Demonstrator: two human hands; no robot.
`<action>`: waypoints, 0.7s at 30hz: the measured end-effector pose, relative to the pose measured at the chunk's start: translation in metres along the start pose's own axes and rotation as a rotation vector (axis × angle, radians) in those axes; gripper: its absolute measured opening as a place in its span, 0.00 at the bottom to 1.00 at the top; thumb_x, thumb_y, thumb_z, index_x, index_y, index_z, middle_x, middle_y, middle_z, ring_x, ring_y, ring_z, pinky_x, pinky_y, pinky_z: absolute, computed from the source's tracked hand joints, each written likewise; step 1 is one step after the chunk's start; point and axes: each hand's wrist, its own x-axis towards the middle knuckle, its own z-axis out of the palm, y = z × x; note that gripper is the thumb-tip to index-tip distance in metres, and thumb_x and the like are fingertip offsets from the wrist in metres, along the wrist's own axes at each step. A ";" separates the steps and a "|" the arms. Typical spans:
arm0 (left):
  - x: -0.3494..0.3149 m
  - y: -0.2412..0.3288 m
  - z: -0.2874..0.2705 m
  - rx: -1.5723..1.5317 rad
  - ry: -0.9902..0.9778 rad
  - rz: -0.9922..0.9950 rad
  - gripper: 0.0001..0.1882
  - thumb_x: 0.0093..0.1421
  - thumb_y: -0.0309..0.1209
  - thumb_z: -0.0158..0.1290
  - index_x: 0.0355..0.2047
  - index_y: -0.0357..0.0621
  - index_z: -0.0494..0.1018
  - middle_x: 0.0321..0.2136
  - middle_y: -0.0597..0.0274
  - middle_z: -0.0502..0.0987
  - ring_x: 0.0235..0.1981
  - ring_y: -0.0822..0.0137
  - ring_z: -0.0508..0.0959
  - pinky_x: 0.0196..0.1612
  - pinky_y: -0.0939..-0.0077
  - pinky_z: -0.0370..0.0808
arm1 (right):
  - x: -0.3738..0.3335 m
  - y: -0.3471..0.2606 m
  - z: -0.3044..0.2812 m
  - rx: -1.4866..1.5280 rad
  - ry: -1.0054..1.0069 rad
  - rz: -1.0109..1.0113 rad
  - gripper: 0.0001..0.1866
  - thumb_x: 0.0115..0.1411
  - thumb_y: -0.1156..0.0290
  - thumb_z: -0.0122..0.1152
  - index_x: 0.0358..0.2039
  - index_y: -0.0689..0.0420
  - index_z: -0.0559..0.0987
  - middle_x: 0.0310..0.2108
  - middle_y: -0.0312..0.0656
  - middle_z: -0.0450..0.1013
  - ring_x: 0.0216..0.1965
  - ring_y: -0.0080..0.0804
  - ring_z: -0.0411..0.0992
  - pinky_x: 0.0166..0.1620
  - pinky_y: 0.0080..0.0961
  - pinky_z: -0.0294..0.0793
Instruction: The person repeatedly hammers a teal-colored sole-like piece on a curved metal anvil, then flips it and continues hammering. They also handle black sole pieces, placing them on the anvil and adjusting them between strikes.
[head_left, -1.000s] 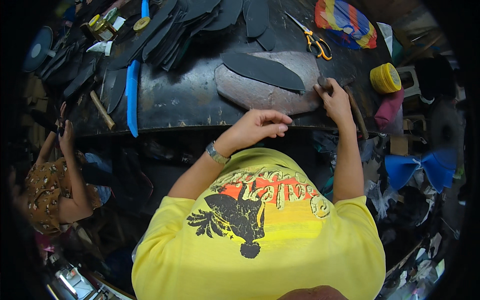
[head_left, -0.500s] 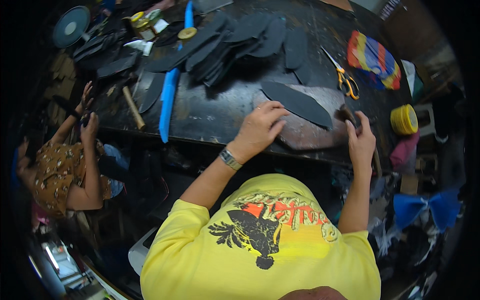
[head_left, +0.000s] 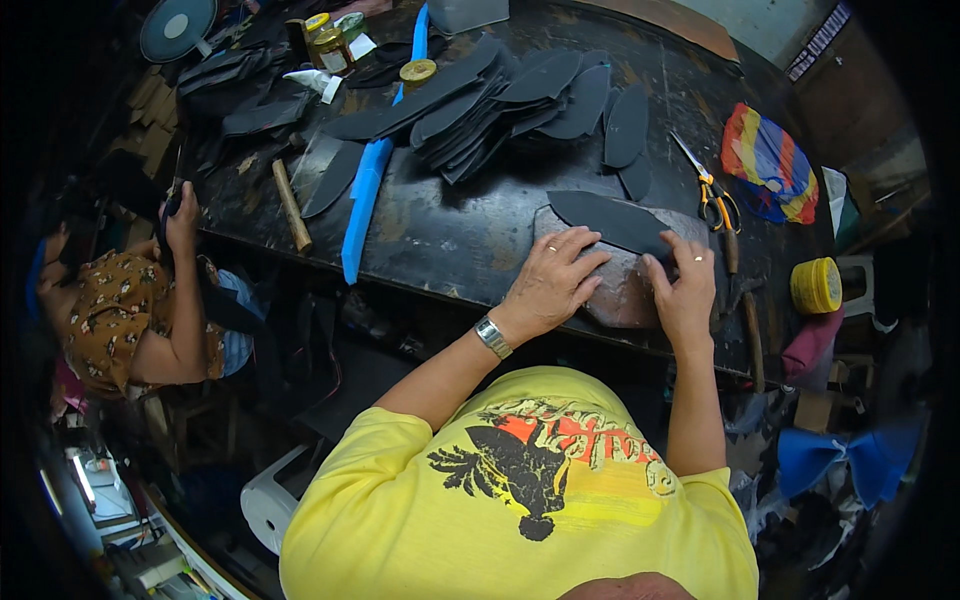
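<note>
A black sole-shaped piece (head_left: 605,216) lies flat on a brown slab (head_left: 622,297) at the table's near edge. My left hand (head_left: 552,278) rests over the slab, its bent fingers apart and their tips at the near edge of the piece. At the right end of the piece is my right hand (head_left: 686,290), thumb and index finger apart, fingertips touching or close to it. Neither hand is visibly gripping it. Just right of the right hand lies a tool with a wooden handle (head_left: 731,252); its other end is hidden.
Beyond the slab is a heap of black sole-shaped pieces (head_left: 500,105). Orange-handled scissors (head_left: 712,195) and a striped cloth bundle (head_left: 768,160) lie to the right. A blue strip (head_left: 367,205) and a wooden stick (head_left: 291,205) lie left. Far left, a person (head_left: 140,310) sits holding something dark.
My right hand has moved left, away from a brown tool, to the end of the black piece. My left hand stays near the same edge. The whole view has shifted slightly.
</note>
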 end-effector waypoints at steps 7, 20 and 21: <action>0.000 -0.001 -0.001 -0.004 -0.021 -0.007 0.20 0.61 0.32 0.58 0.54 0.45 0.76 0.59 0.53 0.70 0.63 0.53 0.68 0.66 0.55 0.61 | 0.035 0.006 0.006 -0.018 -0.087 -0.167 0.25 0.50 0.67 0.75 0.48 0.59 0.79 0.48 0.51 0.73 0.55 0.51 0.69 0.58 0.40 0.69; 0.007 -0.002 -0.020 -0.241 -0.027 -0.101 0.19 0.59 0.28 0.61 0.51 0.46 0.78 0.56 0.52 0.71 0.58 0.53 0.72 0.61 0.59 0.68 | 0.050 -0.003 0.021 0.484 -0.197 0.090 0.33 0.49 0.75 0.76 0.56 0.62 0.74 0.50 0.48 0.77 0.49 0.41 0.77 0.55 0.31 0.74; 0.010 -0.003 -0.023 -0.321 -0.005 -0.133 0.18 0.59 0.28 0.61 0.51 0.46 0.78 0.56 0.52 0.71 0.57 0.53 0.73 0.59 0.60 0.70 | 0.051 -0.001 0.020 0.640 -0.196 0.136 0.32 0.50 0.75 0.75 0.56 0.63 0.74 0.50 0.46 0.78 0.49 0.37 0.77 0.54 0.29 0.74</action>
